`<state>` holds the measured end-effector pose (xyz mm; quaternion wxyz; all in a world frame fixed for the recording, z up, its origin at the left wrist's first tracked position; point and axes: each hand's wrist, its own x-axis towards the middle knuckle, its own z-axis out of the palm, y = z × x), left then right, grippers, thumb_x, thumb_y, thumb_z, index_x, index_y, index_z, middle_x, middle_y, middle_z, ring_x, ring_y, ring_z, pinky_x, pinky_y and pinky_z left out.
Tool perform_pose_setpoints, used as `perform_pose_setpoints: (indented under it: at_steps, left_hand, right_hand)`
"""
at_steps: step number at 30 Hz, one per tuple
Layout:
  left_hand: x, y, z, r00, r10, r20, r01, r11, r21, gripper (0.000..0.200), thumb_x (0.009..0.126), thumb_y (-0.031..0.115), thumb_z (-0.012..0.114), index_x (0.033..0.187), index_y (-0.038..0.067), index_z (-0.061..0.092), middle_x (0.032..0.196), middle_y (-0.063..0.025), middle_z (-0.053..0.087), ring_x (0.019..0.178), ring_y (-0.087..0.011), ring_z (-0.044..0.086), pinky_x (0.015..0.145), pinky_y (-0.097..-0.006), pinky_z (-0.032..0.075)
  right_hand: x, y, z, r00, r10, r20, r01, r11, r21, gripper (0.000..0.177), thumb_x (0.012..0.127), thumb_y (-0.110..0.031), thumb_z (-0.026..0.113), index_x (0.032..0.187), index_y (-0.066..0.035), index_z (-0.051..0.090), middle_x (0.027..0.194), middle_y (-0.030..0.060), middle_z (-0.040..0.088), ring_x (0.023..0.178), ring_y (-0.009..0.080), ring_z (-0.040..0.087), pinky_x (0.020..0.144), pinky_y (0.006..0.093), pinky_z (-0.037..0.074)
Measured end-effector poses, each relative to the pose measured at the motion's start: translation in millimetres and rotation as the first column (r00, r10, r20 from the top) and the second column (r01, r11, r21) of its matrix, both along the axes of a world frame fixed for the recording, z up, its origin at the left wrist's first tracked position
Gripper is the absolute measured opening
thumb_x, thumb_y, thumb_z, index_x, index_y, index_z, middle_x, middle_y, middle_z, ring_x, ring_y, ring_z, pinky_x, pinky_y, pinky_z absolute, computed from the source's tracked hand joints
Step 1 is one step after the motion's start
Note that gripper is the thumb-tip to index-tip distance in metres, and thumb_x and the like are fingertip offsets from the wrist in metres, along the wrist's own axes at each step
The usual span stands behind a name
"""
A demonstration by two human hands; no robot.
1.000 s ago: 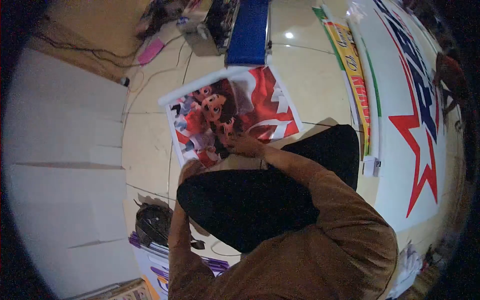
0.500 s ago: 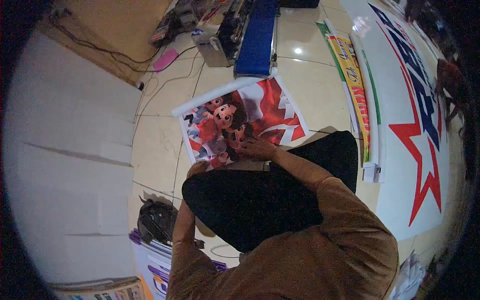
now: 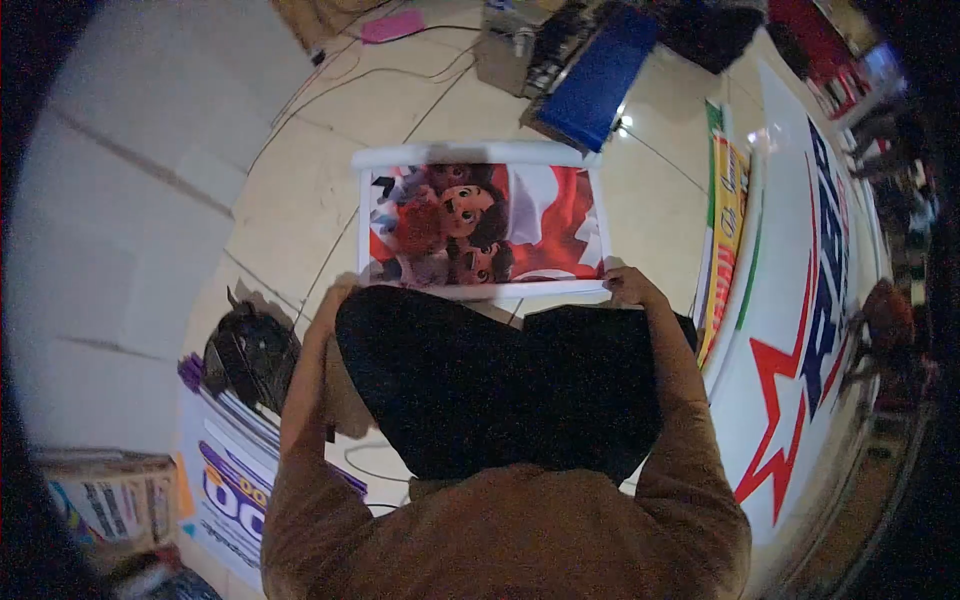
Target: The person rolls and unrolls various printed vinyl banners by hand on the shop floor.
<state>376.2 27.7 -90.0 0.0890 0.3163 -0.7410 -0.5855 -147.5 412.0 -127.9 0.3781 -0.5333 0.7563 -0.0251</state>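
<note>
Pale glossy floor tiles (image 3: 300,190) carry the whole scene, with prints spread about under dim light. The cartoon poster (image 3: 480,225) lies flat on the tiles straight ahead of the crouching person, just beyond the dark-trousered knees (image 3: 480,370). Its long axis runs left to right across the body, and its far edge curls into a white roll (image 3: 475,155). The right hand (image 3: 625,285) sits at the near right corner, fingers closed on the white margin. The left hand (image 3: 335,298) reaches the near left corner, but the knee hides most of it, so its grip cannot be told. Both hands stand about equally near, one at each end of the near edge.

To the right lie a yellow-green banner (image 3: 727,215) and a large white banner with a red star (image 3: 800,300). A blue machine (image 3: 590,85) stands beyond the roll. A black bag (image 3: 250,355) rests by the left elbow, on a purple-lettered print (image 3: 225,470).
</note>
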Motion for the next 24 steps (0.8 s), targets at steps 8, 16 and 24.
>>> perform_pose_setpoints:
  at_steps: [8, 16, 24]
  left_hand:
    - [-15, 5, 25, 0.873, 0.461, 0.159, -0.317, 0.784, -0.535, 0.035, 0.083, 0.019, 0.065, 0.112, 0.0, 0.057, 0.101, -0.0133, 0.063, 0.089, -0.0251, 0.06, 0.079, -0.0364, 0.048]
    - [23, 7, -10, 0.71, 0.704, -0.016, -0.255, 0.236, -0.938, 0.043, 0.086, 0.028, 0.055, 0.118, 0.0, 0.054, 0.127, -0.0231, 0.048, 0.119, -0.0395, 0.045, 0.1, -0.05, 0.033]
    - [39, -7, -59, 0.74, 0.673, 0.005, -0.24, 0.27, -0.933, 0.051, 0.087, 0.033, 0.054, 0.126, 0.002, 0.05, 0.133, -0.0219, 0.046, 0.125, -0.0385, 0.041, 0.104, -0.0503, 0.03]
  right_hand:
    - [94, -82, 17, 0.987, -0.154, -0.046, 0.095, 0.788, -0.608, 0.069, 0.072, -0.023, 0.069, 0.133, -0.004, 0.043, 0.134, 0.0231, 0.044, 0.125, 0.0392, 0.041, 0.106, 0.0457, 0.032]
    - [181, -156, 43, 0.953, 0.273, -0.127, -0.301, 0.836, -0.459, 0.04, 0.08, -0.021, 0.061, 0.118, -0.008, 0.058, 0.121, 0.0182, 0.053, 0.111, 0.0366, 0.049, 0.098, 0.0481, 0.037]
    - [136, -214, 4, 0.957, 0.259, -0.133, -0.284, 0.734, -0.617, 0.069, 0.054, -0.034, 0.075, 0.115, -0.007, 0.059, 0.114, 0.0222, 0.056, 0.107, 0.0389, 0.051, 0.093, 0.0466, 0.042]
